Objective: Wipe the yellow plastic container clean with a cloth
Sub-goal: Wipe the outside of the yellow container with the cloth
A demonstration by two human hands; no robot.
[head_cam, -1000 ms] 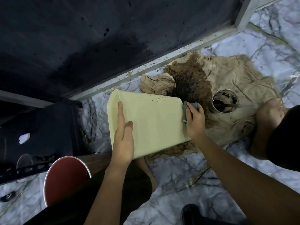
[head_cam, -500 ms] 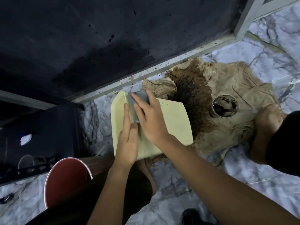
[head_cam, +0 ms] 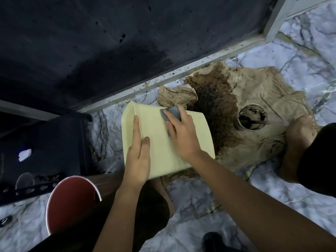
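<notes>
The pale yellow plastic container [head_cam: 200, 135] lies on its side at the centre, above the marble floor. My left hand [head_cam: 139, 157] rests flat on its near left side, fingers stretched out, steadying it. My right hand [head_cam: 181, 135] presses a small grey cloth [head_cam: 171, 112] against the container's upper face near its far edge. Most of the cloth is hidden under my fingers. A few dark specks remain near the container's far right corner.
A stained brown cloth [head_cam: 260, 110] is spread on the floor at the right, with a dirty white cup [head_cam: 252, 117] on it. A red bucket [head_cam: 71, 200] stands at the lower left, a dark cabinet [head_cam: 45, 148] at the left. My knee [head_cam: 301, 131] is at the right.
My right hand with the grey cloth moved from the container's right end to its far left, and has now slid back right along the far edge. The left hand stays flat.
</notes>
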